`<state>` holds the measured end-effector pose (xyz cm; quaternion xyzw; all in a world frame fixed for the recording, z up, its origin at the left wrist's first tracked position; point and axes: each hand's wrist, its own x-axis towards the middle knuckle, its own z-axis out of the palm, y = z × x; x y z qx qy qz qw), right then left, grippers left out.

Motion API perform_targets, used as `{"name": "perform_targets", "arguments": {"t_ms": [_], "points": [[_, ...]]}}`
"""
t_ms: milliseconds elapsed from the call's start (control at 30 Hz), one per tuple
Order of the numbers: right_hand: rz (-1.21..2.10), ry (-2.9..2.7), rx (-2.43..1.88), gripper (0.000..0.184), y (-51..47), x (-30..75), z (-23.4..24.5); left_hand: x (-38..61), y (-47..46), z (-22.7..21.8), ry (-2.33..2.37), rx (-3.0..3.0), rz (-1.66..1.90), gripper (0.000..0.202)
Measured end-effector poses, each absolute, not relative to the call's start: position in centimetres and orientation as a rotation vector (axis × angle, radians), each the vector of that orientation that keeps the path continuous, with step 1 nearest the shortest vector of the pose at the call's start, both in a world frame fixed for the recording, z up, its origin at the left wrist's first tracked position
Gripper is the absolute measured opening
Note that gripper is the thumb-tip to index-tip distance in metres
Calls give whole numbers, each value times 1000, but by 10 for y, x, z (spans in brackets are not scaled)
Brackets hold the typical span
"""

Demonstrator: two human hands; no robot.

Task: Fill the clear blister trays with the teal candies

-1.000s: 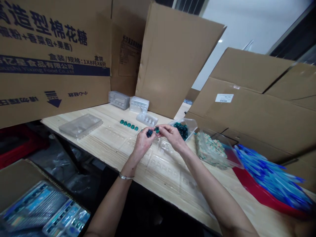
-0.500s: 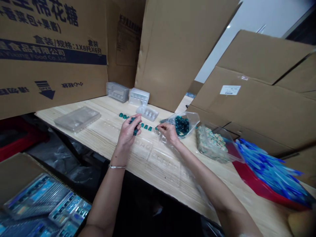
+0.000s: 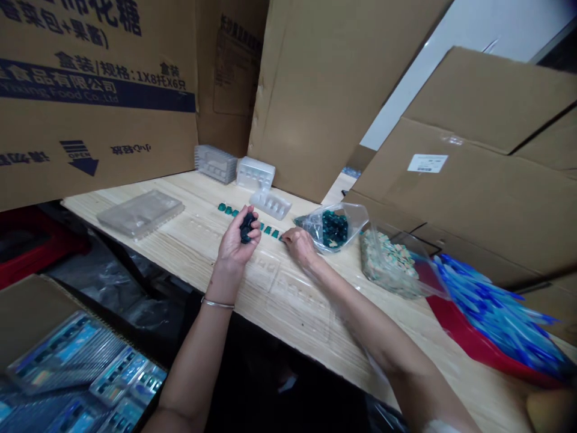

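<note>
A: Cardboard boxes [image 3: 315, 90] all round a pale wooden table [image 3: 455, 385]. What's the left hand [image 3: 238, 237] got?

B: Fingers curled, cupping dark teal pieces [image 3: 246, 228] against the palm.

A: And the right hand [image 3: 300, 246]?

B: Fingertips [image 3: 286, 239] down at the end of a teal row [image 3: 268, 230], can't tell if they're pinching anything

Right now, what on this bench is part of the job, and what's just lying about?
Part of the job: left hand cupping dark teal pieces; right hand; row of small teal pieces; clear plastic bag of teal pieces.

Lying about: clear plastic tray; red tub of blue strips; printed brown cardboard box.
</note>
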<state>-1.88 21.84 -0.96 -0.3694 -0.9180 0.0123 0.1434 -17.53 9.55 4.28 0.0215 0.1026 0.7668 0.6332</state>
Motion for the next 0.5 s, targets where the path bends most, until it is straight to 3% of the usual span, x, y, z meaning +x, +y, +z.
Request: {"name": "perform_targets", "arguments": {"t_ms": [133,367,500], "points": [[25,-2716,-1032,20,215,-19,0,-169,99,41,199,-120,1806,19],[389,-2312,-647,17,171,-24,54,-163,106,31,193,-147,1844,20],[333,-2423,-485,19,151,-38,65,-160,108,32,273,-122,1856,17]]}}
